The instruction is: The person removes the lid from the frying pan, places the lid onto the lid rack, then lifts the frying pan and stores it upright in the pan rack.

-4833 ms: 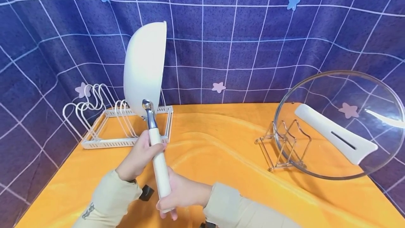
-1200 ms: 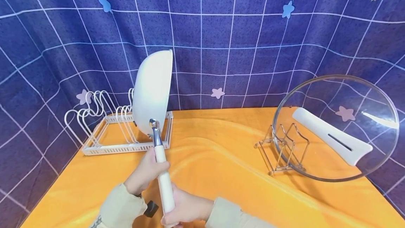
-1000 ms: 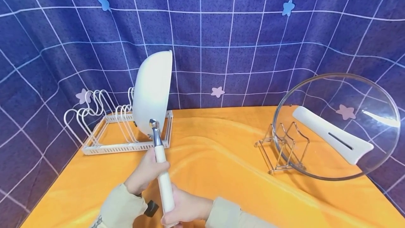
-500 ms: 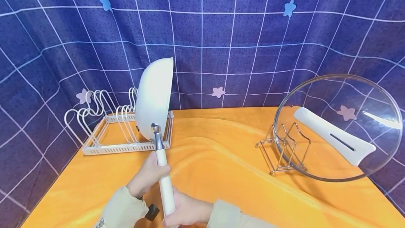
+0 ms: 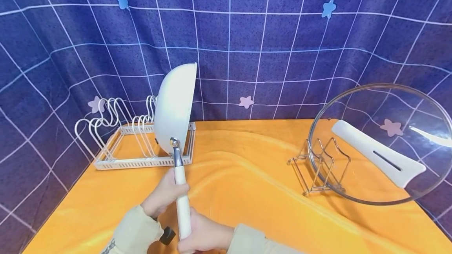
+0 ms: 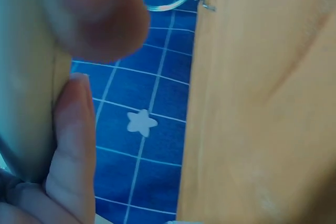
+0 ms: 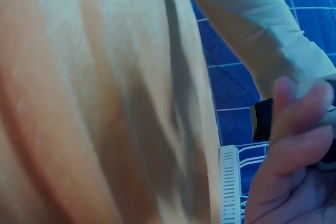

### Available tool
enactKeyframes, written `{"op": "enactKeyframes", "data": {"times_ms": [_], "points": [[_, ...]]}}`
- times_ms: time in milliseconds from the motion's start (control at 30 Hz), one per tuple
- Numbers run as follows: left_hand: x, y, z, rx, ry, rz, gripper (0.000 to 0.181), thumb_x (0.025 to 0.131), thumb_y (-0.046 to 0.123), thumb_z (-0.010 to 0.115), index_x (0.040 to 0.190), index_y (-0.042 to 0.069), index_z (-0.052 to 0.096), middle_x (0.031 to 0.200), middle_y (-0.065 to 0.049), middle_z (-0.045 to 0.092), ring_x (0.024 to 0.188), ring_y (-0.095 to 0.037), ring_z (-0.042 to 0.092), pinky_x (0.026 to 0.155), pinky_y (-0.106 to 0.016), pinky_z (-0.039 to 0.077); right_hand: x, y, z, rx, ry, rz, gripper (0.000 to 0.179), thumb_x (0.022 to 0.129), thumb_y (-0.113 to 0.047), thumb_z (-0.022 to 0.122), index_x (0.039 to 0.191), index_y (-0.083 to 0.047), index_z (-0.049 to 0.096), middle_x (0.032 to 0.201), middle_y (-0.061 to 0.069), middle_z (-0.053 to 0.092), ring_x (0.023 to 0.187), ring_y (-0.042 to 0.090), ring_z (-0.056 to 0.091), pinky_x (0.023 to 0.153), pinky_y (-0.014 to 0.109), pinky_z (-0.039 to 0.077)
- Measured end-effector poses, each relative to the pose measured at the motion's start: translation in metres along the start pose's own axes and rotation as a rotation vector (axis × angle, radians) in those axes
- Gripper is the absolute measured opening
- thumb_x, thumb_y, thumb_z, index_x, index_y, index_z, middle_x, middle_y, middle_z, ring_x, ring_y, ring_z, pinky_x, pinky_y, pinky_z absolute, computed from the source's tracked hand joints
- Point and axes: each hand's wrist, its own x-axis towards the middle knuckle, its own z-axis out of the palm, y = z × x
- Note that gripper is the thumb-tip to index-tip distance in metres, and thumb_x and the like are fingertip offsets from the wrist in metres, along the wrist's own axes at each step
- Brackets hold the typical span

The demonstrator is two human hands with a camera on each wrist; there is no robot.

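Observation:
A white wok (image 5: 174,107) stands on its edge in the right part of the white dish rack (image 5: 141,162), its rim facing right. My left hand (image 5: 165,193) grips the upper white handle (image 5: 181,181), just below its shiny metal neck. Around the handle's lower end, my right hand (image 5: 203,230) holds on. In the left wrist view, a thumb and a finger (image 6: 73,156) lie along the pale handle. Curled fingers (image 7: 302,150) show at the right edge of the right wrist view.
At the right, a glass lid (image 5: 381,203) with a long white handle (image 5: 379,154) leans in a small wire stand (image 5: 319,167). Several white loops (image 5: 95,124) rise from the dish rack's left side. Behind the orange-covered table (image 5: 247,175) hangs a blue grid-patterned curtain (image 5: 247,66).
Both hands have lowered the wok toward the rack and shifted it slightly right since the oldest frame. In the last half second it has barely moved. The lid and stand stay put.

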Motion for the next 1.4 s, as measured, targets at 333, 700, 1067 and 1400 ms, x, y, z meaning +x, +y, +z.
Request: {"op": "enactKeyframes", "data": {"times_ms": [333, 700, 1067, 1400], "points": [[-0.023, 0.055, 0.004, -0.028, -0.022, -0.048, 0.040, 0.072, -0.008, 0.057, 0.106, -0.007, 0.036, 0.086, -0.011, 0.039, 0.073, -0.022, 0.043, 0.061, -0.031, 0.041, 0.006, -0.005, -0.001, -0.111, 0.006, 0.097, 0.024, 0.069, 0.004, 0.060, 0.080, -0.013, 0.046, 0.047, -0.005, 0.047, 0.034, 0.005, 0.041, 0.030, 0.018, 0.034], [-0.024, 0.052, 0.003, -0.036, -0.032, -0.099, 0.043, 0.074, -0.008, 0.056, 0.109, -0.007, 0.032, 0.089, -0.012, 0.041, 0.073, -0.022, 0.047, 0.061, -0.032, 0.046, 0.008, -0.004, -0.001, -0.154, 0.033, 0.201, 0.020, 0.069, 0.006, 0.061, 0.072, -0.009, 0.048, 0.042, -0.003, 0.043, 0.031, 0.007, 0.036, 0.031, 0.017, 0.030], [-0.021, 0.045, 0.000, -0.048, -0.054, -0.112, 0.046, 0.078, -0.004, 0.056, 0.115, -0.008, 0.030, 0.091, -0.015, 0.045, 0.071, -0.022, 0.054, 0.058, -0.036, 0.053, 0.007, -0.006, 0.001, -0.239, 0.095, 0.305, 0.036, 0.068, 0.000, 0.067, 0.094, -0.006, 0.042, 0.049, 0.004, 0.049, 0.034, 0.010, 0.039, 0.032, 0.019, 0.032], [-0.020, 0.037, -0.004, -0.099, -0.097, -0.141, 0.048, 0.083, -0.002, 0.054, 0.120, -0.008, 0.024, 0.094, -0.017, 0.045, 0.066, -0.021, 0.059, 0.061, -0.036, 0.057, 0.011, -0.005, 0.004, -0.308, 0.112, 0.360, 0.038, 0.068, -0.002, 0.069, 0.094, -0.004, 0.041, 0.044, 0.003, 0.046, 0.033, 0.010, 0.036, 0.031, 0.020, 0.029]]}}
